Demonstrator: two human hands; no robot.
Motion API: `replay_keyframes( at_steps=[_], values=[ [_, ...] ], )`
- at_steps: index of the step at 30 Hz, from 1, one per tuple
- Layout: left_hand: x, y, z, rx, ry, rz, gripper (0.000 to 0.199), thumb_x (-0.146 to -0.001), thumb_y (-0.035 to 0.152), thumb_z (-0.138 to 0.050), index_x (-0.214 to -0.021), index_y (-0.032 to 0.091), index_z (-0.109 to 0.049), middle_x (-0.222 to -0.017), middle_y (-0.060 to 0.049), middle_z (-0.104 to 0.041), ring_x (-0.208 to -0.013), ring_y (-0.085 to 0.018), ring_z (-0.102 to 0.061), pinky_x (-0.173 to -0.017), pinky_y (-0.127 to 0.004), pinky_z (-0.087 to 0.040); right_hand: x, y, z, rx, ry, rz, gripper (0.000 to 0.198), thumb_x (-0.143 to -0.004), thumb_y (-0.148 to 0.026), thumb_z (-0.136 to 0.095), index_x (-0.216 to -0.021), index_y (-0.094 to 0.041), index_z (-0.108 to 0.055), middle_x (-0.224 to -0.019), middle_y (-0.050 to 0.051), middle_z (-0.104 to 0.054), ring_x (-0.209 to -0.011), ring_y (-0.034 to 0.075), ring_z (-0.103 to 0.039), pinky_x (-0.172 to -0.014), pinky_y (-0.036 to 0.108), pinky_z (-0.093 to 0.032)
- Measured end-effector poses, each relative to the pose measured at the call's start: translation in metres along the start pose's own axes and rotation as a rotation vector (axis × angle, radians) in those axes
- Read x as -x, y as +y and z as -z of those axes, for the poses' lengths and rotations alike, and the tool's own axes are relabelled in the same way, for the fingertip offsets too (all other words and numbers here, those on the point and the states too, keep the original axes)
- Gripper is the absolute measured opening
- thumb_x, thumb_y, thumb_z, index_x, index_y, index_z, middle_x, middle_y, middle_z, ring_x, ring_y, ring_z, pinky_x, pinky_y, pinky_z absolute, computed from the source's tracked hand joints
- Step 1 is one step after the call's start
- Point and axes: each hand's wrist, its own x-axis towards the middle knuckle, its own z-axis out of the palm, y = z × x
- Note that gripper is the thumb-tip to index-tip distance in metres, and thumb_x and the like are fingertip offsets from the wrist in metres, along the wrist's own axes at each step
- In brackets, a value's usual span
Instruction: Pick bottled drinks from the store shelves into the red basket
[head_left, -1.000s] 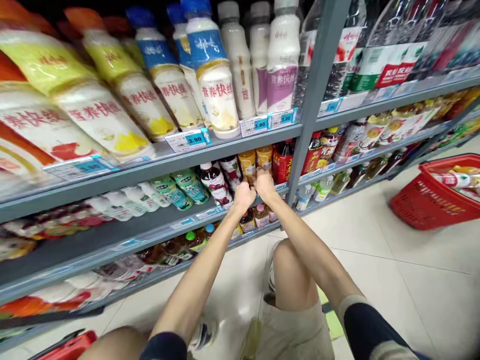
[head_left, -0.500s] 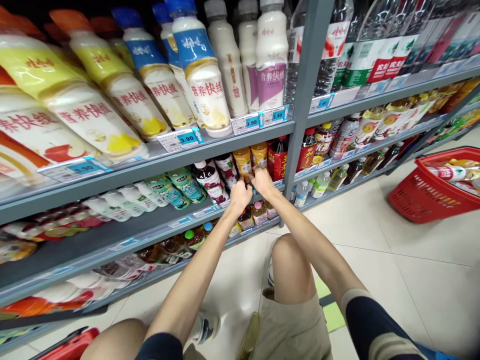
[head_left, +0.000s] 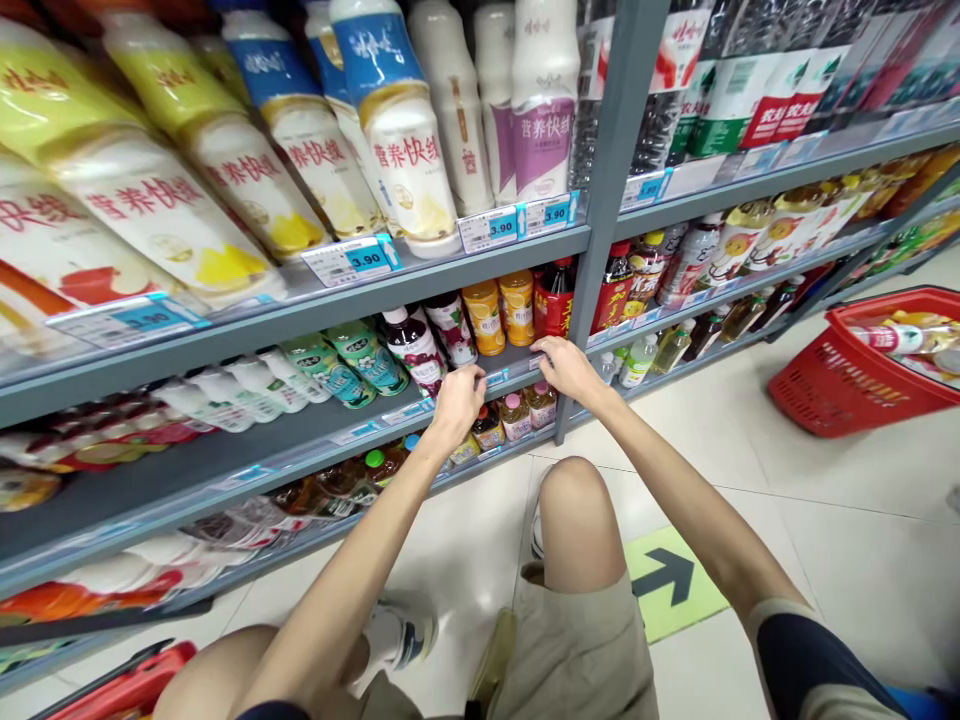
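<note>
Two orange juice bottles (head_left: 517,310) with orange labels stand side by side on the middle shelf (head_left: 517,358). My left hand (head_left: 457,402) is at that shelf's front edge, left of the orange bottles, near a dark purple bottle with a white cap (head_left: 414,350). Its fingers are loosely bent and hold nothing that I can see. At the same edge, my right hand (head_left: 566,368) lies below the red-labelled bottle (head_left: 553,300), fingers apart and no item in them. A gap separates both hands from the orange bottles.
Large milk drink bottles (head_left: 409,150) line the shelf above, behind price tags (head_left: 491,230). A grey upright post (head_left: 606,160) divides the shelves. A red basket (head_left: 847,380) with goods stands on the floor at right. Part of another red object (head_left: 127,685) shows at lower left.
My hands have moved apart, left hand leftward and right hand rightward, away from the front of the orange bottles. Both bottles now show fully. The view has shifted slightly.
</note>
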Motion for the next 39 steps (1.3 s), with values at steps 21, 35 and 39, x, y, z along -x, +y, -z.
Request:
replay_keyframes(
  at_steps=[21,35,39],
  values=[
    [0.009,-0.002,0.002,-0.055,0.002,-0.009,0.022,-0.103,0.021,-0.054,-0.106,0.019,-0.076,-0.113,-0.013,-0.080,-0.103,-0.029,-0.076,-0.097,-0.036,-0.056,0.007,-0.074,-0.017,0.123,-0.221,-0.250,0.042,-0.113,-0.040,-0.044,-0.150,-0.028,-0.060,-0.118,0.011,-0.080,-0.109,0.028,-0.076,-0.097,0.034,-0.054],
    [0.009,0.000,0.005,-0.073,-0.033,0.007,0.023,-0.104,0.020,-0.054,-0.106,0.018,-0.077,-0.107,-0.013,-0.081,-0.096,-0.029,-0.075,-0.091,-0.037,-0.056,0.012,-0.084,-0.034,0.028,-0.156,-0.313,0.034,-0.114,-0.040,-0.043,-0.138,-0.026,-0.062,-0.098,0.005,-0.081,-0.094,0.024,-0.078,-0.086,0.027,-0.052],
    [0.006,0.014,0.001,-0.101,-0.001,-0.062,0.027,-0.105,0.023,-0.055,-0.124,0.014,-0.072,-0.125,-0.016,-0.076,-0.116,-0.032,-0.071,-0.103,-0.039,-0.054,0.021,-0.065,-0.029,-0.070,0.044,-0.452,0.041,-0.115,-0.037,-0.036,-0.150,-0.025,-0.055,-0.095,0.004,-0.081,-0.095,0.022,-0.078,-0.091,0.028,-0.053]
  ],
)
